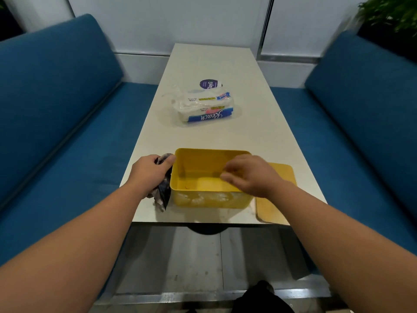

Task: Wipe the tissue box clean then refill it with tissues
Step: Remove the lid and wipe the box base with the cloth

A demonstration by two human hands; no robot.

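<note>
The yellow tissue box (209,177) sits open and empty at the table's (203,136) near edge, between the hands. The left hand (151,172) clenches a dark cloth (163,190) against its outer wall; a hard wipe could shove the unsteadied box. The right hand (250,175), loosely curled, grips nothing over its far rim. Beyond both hands lies 1 tissue pack (203,107).

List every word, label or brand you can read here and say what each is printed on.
"Reach": blue band of the tissue pack, seen upside down.
"PAPER TOWEL": yellow strips on the same pack; the small print is too blurred to read.
"PlayG": round purple sticker behind the pack, partly hidden.
Yellow tissue box: no text.
</note>
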